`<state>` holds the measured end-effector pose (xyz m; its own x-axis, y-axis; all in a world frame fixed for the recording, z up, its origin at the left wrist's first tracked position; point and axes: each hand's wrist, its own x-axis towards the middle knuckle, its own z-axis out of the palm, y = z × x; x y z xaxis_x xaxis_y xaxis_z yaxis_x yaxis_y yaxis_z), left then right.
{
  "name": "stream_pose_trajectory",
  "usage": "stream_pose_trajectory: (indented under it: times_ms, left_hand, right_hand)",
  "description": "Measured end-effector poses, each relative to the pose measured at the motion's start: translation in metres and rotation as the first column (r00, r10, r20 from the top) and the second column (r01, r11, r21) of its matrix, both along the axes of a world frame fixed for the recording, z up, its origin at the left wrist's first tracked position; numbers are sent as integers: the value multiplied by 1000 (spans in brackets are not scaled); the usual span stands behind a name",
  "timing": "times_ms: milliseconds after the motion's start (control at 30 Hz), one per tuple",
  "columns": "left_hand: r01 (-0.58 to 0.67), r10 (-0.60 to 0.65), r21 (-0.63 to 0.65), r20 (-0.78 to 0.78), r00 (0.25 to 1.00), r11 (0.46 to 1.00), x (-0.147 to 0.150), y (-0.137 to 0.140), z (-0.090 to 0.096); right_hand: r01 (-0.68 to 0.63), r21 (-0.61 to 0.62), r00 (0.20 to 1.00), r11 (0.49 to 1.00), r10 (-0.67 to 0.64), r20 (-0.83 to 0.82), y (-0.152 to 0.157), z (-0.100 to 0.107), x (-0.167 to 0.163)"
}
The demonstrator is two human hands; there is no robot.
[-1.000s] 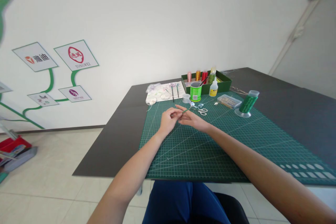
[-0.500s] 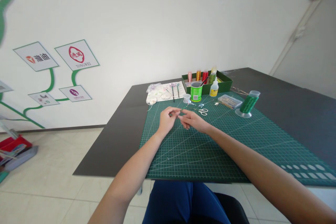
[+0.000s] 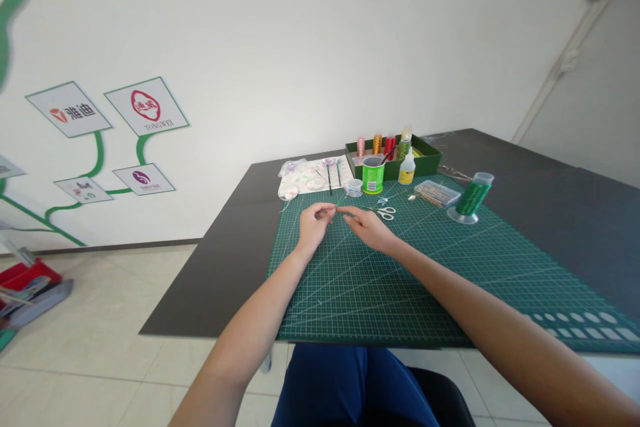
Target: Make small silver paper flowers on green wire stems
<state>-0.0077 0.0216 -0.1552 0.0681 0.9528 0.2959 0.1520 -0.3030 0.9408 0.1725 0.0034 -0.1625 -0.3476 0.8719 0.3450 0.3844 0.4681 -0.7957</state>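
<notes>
Closest to you are your blue trousers (image 3: 320, 383), then the near edge of the green cutting mat (image 3: 380, 293), with both forearms reaching over it. Your left hand (image 3: 315, 221) has thumb and forefinger pinched narrow, looks like on a thin green stem (image 3: 342, 201) that pokes up and away from you just past the fingertips. Your right hand (image 3: 367, 225) has its forefinger stretched out to meet that pinch, the other fingers loosely curled. Can't tell if the right fingertips are gripping the stem or just touching it, it's too small from up here.

So I'd call this step close fingertip work on the stem, left side steadying and right side working at its lower end. From here I'd say it calls for a light, steady left pinch and small right-finger movements.

Just beyond your right hand are the white-handled scissors (image 3: 387, 213), with the green thread spool (image 3: 473, 197) standing off to the right. A bit further out: a clear plastic case (image 3: 436, 194), a small clear spool (image 3: 354, 187), a bright green can (image 3: 373, 177) and a yellow-labelled squeeze bottle (image 3: 407, 169). Behind those sits the dark green box (image 3: 430, 163) holding coloured thread spools, then the white wall (image 3: 320, 47).
</notes>
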Motion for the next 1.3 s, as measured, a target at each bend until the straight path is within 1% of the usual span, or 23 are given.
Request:
stream_pose_trajectory:
  times_ms: [100, 233, 433, 533, 667, 800, 900, 1000, 1133, 1300]
  left_hand:
    - [-11, 11, -5, -7, 1000, 1000, -1, 2, -2]
    - [-3, 4, 15, -20, 1000, 1000, -2, 3, -4]
    - [-12, 16, 72, -62, 998, 997, -4, 6, -6]
    - [-23, 41, 139, -128, 991, 990, -4, 7, -7]
    - [-18, 63, 225, -193, 979, 974, -5, 6, -8]
    - [6, 79, 279, -290, 954, 960, -6, 4, -7]
    - [51, 74, 312, -377, 923, 949, -6, 2, -5]
    - [102, 58, 328, -446, 893, 939, -6, 0, -3]
    - [155, 46, 336, -519, 854, 929, -6, -2, -2]
    - [179, 30, 339, -530, 847, 924, -6, -1, -4]
  right_hand:
    - [31, 99, 986, 995, -47, 161, -4, 5, 1]
    - [39, 137, 943, 990, -82, 324, -7, 10, 1]
    - [28, 189, 890, 981, -111, 442, -9, 13, 4]
    - [9, 197, 879, 980, -102, 466, -9, 13, 5]
    - [-18, 201, 894, 980, -74, 443, -8, 12, 6]
    - [-57, 193, 934, 980, -16, 356, -7, 10, 5]
    - [-72, 187, 961, 980, 19, 274, -6, 13, 6]
    - [-95, 193, 975, 977, 52, 217, -7, 17, 8]
    - [-109, 187, 978, 976, 71, 196, -8, 22, 10]
    - [-103, 155, 985, 982, 80, 151, -8, 28, 14]
